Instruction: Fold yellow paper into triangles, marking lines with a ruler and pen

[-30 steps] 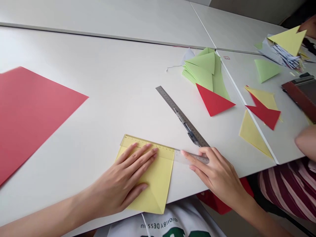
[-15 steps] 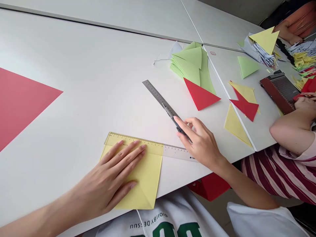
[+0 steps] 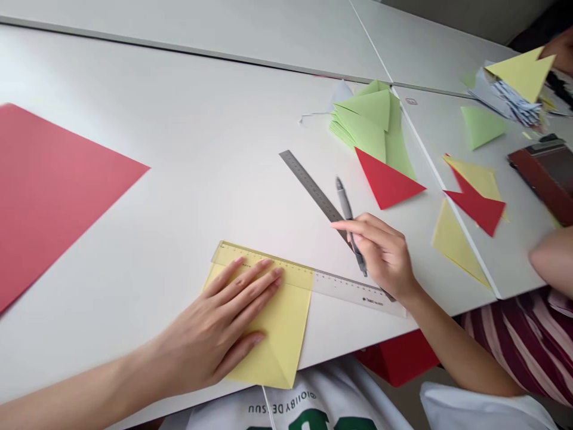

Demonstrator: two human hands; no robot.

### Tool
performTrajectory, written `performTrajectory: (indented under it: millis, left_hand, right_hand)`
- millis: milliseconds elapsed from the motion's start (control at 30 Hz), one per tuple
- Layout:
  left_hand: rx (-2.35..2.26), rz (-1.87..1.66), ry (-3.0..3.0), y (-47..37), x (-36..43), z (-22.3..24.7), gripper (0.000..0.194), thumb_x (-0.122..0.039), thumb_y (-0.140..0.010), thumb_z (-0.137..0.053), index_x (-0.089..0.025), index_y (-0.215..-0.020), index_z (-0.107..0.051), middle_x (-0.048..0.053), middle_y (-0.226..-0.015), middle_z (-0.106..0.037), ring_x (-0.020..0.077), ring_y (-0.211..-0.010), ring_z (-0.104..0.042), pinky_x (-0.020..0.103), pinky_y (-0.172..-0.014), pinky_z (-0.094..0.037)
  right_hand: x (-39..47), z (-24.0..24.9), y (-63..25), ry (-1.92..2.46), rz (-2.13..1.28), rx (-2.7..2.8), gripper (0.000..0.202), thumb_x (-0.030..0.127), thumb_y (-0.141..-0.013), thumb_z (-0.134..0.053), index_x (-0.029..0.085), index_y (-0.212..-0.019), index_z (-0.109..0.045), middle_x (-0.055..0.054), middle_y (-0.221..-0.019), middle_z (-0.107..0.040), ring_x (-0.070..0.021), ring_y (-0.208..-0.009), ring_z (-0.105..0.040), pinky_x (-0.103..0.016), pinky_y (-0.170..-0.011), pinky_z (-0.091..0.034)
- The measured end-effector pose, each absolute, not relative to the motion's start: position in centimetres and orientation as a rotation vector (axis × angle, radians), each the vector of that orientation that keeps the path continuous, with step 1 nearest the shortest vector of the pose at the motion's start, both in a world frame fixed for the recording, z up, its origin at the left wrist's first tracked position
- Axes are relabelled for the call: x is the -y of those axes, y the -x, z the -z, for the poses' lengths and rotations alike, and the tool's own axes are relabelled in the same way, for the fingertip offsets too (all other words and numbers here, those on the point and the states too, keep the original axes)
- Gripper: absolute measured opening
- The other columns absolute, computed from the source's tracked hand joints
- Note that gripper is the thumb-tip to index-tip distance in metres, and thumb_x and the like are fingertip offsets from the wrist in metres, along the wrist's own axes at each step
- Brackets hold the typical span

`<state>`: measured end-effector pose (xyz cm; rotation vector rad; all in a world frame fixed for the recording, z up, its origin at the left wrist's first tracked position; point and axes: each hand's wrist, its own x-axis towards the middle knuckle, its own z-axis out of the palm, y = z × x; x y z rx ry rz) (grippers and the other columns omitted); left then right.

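My left hand (image 3: 224, 325) lies flat with fingers stretched over a clear plastic ruler (image 3: 340, 289) and the yellow paper (image 3: 286, 334) beneath it. The ruler runs across the paper's upper part and sticks out beyond its right edge. In my right hand (image 3: 387, 254) is a grey and black pen (image 3: 344, 200), raised from the table, its clip end at the lower right. A metal ruler (image 3: 308, 185) lies slantwise on the table behind the pen, partly covered by my right hand.
A large red sheet (image 3: 58, 191) lies at the left. Green folded papers (image 3: 362, 125) and a red triangle (image 3: 387, 182) lie beyond my right hand. Farther right are yellow and red pieces (image 3: 481, 206), a paper trimmer (image 3: 541, 179) and a co-worker's arm (image 3: 555, 257).
My right hand has lifted the pen off the metal ruler and turned it more upright. The left hand stays on the ruler and paper. The view has shifted left.
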<state>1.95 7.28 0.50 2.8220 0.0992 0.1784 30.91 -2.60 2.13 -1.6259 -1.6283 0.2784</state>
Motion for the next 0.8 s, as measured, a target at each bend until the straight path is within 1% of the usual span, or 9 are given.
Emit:
performTrajectory:
  millis: [100, 200, 300, 367, 433, 533, 600, 700, 800]
  left_hand:
    - [-0.108, -0.134, -2.795, -1.8, -7.1, -0.8, 0.071, -0.025, -0.096, -0.047, -0.01, -0.155, -0.01, 0.011, -0.156, -0.032, 0.0273, -0.149, -0.017, 0.049, -0.125, -0.008]
    - [-0.1, -0.116, -2.777, -1.6, -6.9, -1.0, 0.072, -0.025, -0.095, -0.048, -0.009, -0.154, -0.009, 0.011, -0.157, -0.029, 0.0271, -0.149, -0.015, 0.051, -0.125, -0.009]
    - [-0.095, -0.113, -2.776, -1.5, -6.9, -1.1, 0.073, -0.026, -0.095, -0.048, -0.008, -0.154, -0.009, 0.011, -0.158, -0.026, 0.0264, -0.15, -0.013, 0.051, -0.125, -0.008]
    - [-0.091, -0.101, -2.776, -1.4, -6.8, -1.1, 0.073, -0.027, -0.095, -0.048, -0.007, -0.154, -0.01, 0.011, -0.158, -0.025, 0.0265, -0.15, -0.011, 0.051, -0.125, -0.006]
    - [-0.078, -0.096, -2.77, -1.4, -6.9, -1.0, 0.072, -0.027, -0.095, -0.047, -0.006, -0.153, -0.01, 0.011, -0.159, -0.022, 0.0265, -0.15, -0.009, 0.05, -0.125, -0.004]
    - [-0.07, -0.091, -2.75, -1.3, -6.9, -0.9, 0.072, -0.028, -0.096, -0.045, -0.007, -0.154, -0.008, 0.01, -0.159, -0.02, 0.026, -0.15, -0.008, 0.05, -0.125, -0.002]
    - [-0.075, -0.083, -2.734, -1.3, -7.0, -0.8, 0.073, -0.028, -0.096, -0.045, -0.008, -0.154, -0.006, 0.009, -0.159, -0.021, 0.0256, -0.15, -0.008, 0.051, -0.125, -0.003]
    - [-0.077, -0.072, -2.733, -1.4, -7.0, -0.9, 0.072, -0.028, -0.096, -0.044, -0.009, -0.154, -0.005, 0.009, -0.159, -0.021, 0.0251, -0.15, -0.008, 0.05, -0.125, -0.003]
    - [-0.074, -0.067, -2.743, -1.4, -7.0, -0.9, 0.072, -0.027, -0.096, -0.046, -0.007, -0.153, -0.009, 0.009, -0.159, -0.02, 0.0258, -0.15, -0.007, 0.05, -0.125, -0.002]
  right_hand:
    - [3.0, -2.0, -30.9, 1.495, -0.305, 1.683, 0.038, 0.011, -0.094, -0.035, 0.024, -0.114, -0.066, -0.004, -0.092, -0.067, -0.0161, -0.077, -0.064, -0.03, -0.061, -0.051]
    - [2.9, -1.6, -30.7, 1.415, -0.173, 1.835, 0.036, 0.003, -0.089, -0.045, 0.025, -0.113, -0.061, -0.004, -0.105, -0.071, -0.0189, -0.094, -0.069, -0.032, -0.072, -0.057]
    - [2.7, -1.2, -30.3, 1.37, -0.25, 1.983, 0.027, 0.003, -0.089, -0.051, 0.023, -0.105, -0.057, -0.009, -0.122, -0.067, -0.0219, -0.114, -0.063, -0.038, -0.087, -0.057]
    - [2.6, -0.8, -30.0, 1.355, -0.335, 2.117, 0.015, 0.011, -0.091, -0.056, 0.022, -0.101, -0.054, -0.012, -0.132, -0.061, -0.0243, -0.127, -0.055, -0.044, -0.097, -0.053]
    - [2.5, -0.5, -29.9, 1.341, -0.4, 2.236, 0.012, 0.02, -0.092, -0.06, 0.021, -0.1, -0.051, -0.014, -0.137, -0.057, -0.0259, -0.135, -0.046, -0.05, -0.105, -0.046]
    - [2.5, -0.2, -29.9, 1.336, -0.481, 2.315, 0.018, 0.027, -0.093, -0.061, 0.022, -0.102, -0.046, -0.015, -0.14, -0.054, -0.0259, -0.141, -0.039, -0.054, -0.111, -0.039]
    - [2.5, -0.2, -30.0, 1.35, -0.506, 2.324, 0.019, 0.028, -0.093, -0.061, 0.022, -0.102, -0.045, -0.014, -0.142, -0.053, -0.0254, -0.142, -0.037, -0.055, -0.111, -0.038]
    - [2.5, -0.2, -30.0, 1.356, -0.517, 2.316, 0.019, 0.027, -0.093, -0.061, 0.022, -0.102, -0.045, -0.014, -0.143, -0.052, -0.0253, -0.142, -0.037, -0.054, -0.111, -0.039]
    - [2.6, -0.4, -30.0, 1.333, -0.494, 2.284, 0.019, 0.025, -0.092, -0.062, 0.022, -0.1, -0.046, -0.016, -0.14, -0.054, -0.0259, -0.139, -0.042, -0.053, -0.109, -0.041]
